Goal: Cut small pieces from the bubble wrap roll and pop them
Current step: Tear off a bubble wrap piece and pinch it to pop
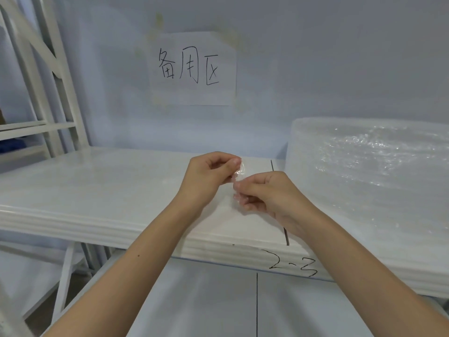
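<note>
A small clear piece of bubble wrap [240, 172] hangs between both hands above the white shelf [109, 186]. My left hand [206, 176] pinches its upper end between thumb and curled fingers. My right hand [269, 193] pinches its lower part just below and to the right. The big bubble wrap roll [369, 181] lies on the shelf to the right of my hands, apart from them. No cutting tool is in view.
A paper sign [193, 69] with handwritten characters is taped to the wall behind. A white metal rack frame [48, 93] stands at left. A black line and "2-3" [294, 265] mark the shelf's front edge. A lower shelf [218, 300] lies beneath.
</note>
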`<state>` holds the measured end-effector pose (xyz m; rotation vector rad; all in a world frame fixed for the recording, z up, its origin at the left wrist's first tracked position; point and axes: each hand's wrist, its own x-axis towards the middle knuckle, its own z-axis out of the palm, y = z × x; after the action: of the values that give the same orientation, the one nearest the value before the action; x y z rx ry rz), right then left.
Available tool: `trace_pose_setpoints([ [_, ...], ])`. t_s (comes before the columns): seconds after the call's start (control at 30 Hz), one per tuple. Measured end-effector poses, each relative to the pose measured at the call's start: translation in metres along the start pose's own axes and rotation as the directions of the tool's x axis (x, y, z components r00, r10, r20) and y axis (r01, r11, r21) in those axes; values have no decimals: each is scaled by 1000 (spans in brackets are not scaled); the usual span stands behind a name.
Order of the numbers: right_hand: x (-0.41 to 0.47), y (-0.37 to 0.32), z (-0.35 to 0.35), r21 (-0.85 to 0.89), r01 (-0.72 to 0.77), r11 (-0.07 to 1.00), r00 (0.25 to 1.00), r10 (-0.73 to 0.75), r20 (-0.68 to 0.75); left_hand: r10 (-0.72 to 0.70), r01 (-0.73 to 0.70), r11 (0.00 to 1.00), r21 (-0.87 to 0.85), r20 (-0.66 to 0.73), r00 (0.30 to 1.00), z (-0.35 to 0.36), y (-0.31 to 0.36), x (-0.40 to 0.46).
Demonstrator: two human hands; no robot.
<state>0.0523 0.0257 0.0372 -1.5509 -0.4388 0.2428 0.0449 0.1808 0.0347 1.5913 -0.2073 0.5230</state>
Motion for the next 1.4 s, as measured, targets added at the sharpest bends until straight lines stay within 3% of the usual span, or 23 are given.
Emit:
trace_pose_setpoints([
  [0.47,8,-1,1,-77,-13,997,999,16,42,-59,58,998,26,40,997,-5,-3,15],
  [0.77,1,-1,1,-98,7,995,999,-2,50,-132,123,991,58,194,972,-10,7,11],
  [1.4,2,-1,-3,-68,23,997,999,-20,47,-143,140,990,28,173,975,-3,8,17],
])
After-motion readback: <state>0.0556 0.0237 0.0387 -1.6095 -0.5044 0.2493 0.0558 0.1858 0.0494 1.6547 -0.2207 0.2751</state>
